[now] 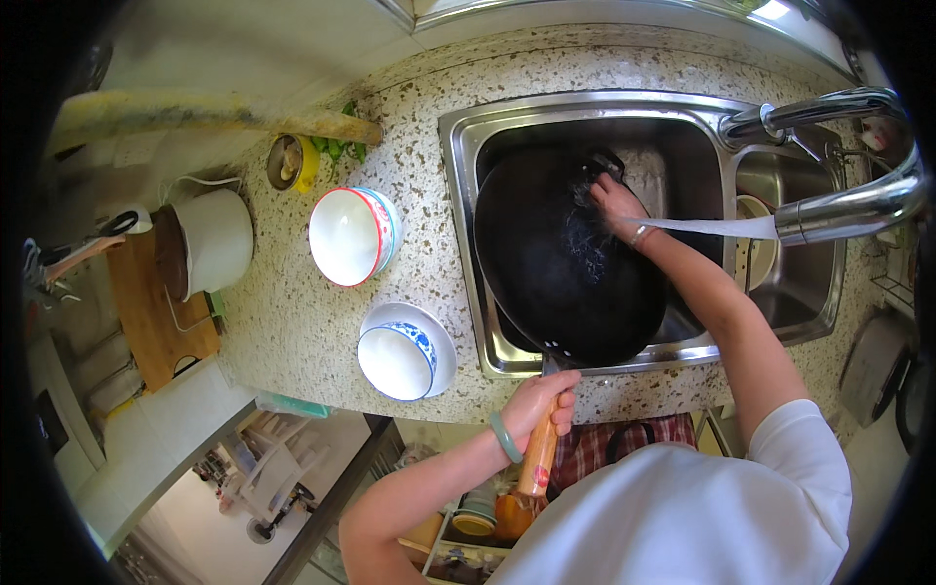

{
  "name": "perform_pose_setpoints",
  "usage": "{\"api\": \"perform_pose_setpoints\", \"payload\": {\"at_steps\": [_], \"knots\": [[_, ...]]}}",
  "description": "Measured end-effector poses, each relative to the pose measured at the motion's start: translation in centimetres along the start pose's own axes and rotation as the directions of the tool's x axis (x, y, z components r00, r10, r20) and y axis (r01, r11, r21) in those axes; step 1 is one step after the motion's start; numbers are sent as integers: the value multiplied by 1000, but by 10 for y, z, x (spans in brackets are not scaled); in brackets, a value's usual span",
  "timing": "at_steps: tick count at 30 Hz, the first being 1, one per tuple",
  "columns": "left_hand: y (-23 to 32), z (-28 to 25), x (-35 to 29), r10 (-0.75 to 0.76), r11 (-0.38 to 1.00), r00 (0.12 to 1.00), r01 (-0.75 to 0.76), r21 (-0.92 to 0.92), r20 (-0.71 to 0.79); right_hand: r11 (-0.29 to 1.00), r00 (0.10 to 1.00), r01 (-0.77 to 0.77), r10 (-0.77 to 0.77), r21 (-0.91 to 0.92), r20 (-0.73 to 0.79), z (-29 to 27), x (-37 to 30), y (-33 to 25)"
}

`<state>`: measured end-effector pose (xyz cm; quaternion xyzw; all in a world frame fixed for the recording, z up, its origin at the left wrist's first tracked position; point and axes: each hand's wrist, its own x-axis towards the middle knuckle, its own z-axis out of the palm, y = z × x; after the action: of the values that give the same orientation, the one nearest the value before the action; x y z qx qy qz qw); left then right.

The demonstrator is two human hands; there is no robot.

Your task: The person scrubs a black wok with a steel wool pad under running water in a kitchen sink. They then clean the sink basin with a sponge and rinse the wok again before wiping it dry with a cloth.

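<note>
A large black wok (546,283) rests tilted in the left basin of the steel sink (575,107). My left hand (534,405), with a green bangle at the wrist, is wrapped round its wooden handle (538,458) at the counter's near edge. Inside the wok, by the small far handle (608,161), my right hand (616,207) presses its bent fingers together against the metal. What those fingers hold, if anything, is hidden. From the chrome faucet (829,216) a stream of water (717,226) runs onto my right wrist and into the wok, where it ripples.
Left of the sink stand a red-rimmed bowl stack (349,237) and a blue-patterned bowl (395,361) in a larger white one. Farther left are a yellow cup (307,164), green peppers (336,146) and a white pot (216,239). A pale strainer (762,249) sits in the right basin.
</note>
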<state>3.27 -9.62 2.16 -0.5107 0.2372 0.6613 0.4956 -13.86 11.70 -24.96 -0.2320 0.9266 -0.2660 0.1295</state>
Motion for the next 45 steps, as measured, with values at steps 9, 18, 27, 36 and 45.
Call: {"api": "perform_pose_setpoints", "payload": {"at_steps": [9, 18, 27, 36, 45], "knots": [[-3, -8, 9, 29, 999, 997, -28, -23, 65, 841, 876, -378, 191, 386, 442, -38, -116, -147], [0, -4, 9, -1, 1000, 999, 1, -3, 50, 974, 895, -223, 215, -25, 391, -59, -123, -80], [3, -7, 4, -26, 999, 999, 27, -20, 44, 857, 744, -352, 500, 376, -443, 42, 43, -68], [3, -5, 1, -13, 1000, 1000, 13, 7, 7, 602, 995, -54, 95, 797, -5, -10, -17, -214], [5, -2, 3, -15, 999, 1000, 15, 37, -3, 974, 974, -223, 221, 30, 52, -8, -27, -25]]}}
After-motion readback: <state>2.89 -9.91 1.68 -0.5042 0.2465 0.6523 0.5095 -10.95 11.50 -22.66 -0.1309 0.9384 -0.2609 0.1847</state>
